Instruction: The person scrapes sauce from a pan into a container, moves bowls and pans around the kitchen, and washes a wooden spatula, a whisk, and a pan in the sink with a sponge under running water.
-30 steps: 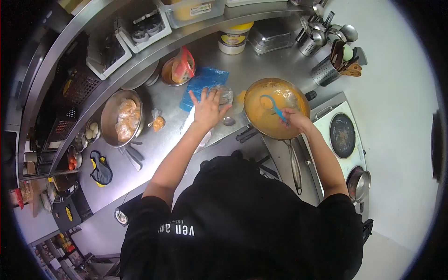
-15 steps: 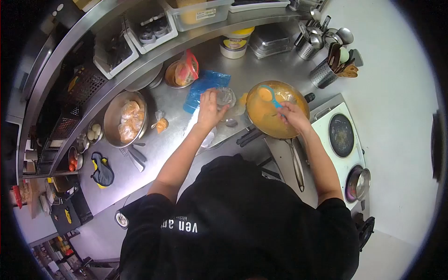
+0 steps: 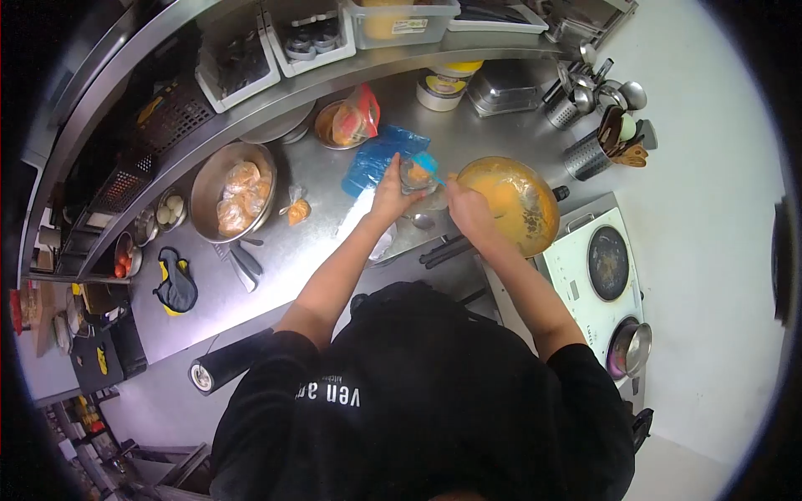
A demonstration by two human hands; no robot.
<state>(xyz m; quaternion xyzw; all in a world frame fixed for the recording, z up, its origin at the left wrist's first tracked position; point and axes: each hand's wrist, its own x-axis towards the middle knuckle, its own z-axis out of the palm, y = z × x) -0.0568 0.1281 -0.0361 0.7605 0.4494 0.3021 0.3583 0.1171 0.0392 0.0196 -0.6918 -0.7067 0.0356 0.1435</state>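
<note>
steel counter (image 3: 309,259); frying pan (image 3: 547,200), coated inside with orange sauce, at its right; blue plastic sheet (image 3: 368,167) beyond the left hand (image 3: 389,199), whose fingers curl around a clear plastic receptacle (image 3: 409,184); right hand (image 3: 469,209), fingers closed on the blue scoop (image 3: 424,162), its orange-filled bowl over the receptacle, left of the pan.

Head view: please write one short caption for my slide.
Right hand holds a blue scoop over a clear container in the left hand, beside a pan.
</note>
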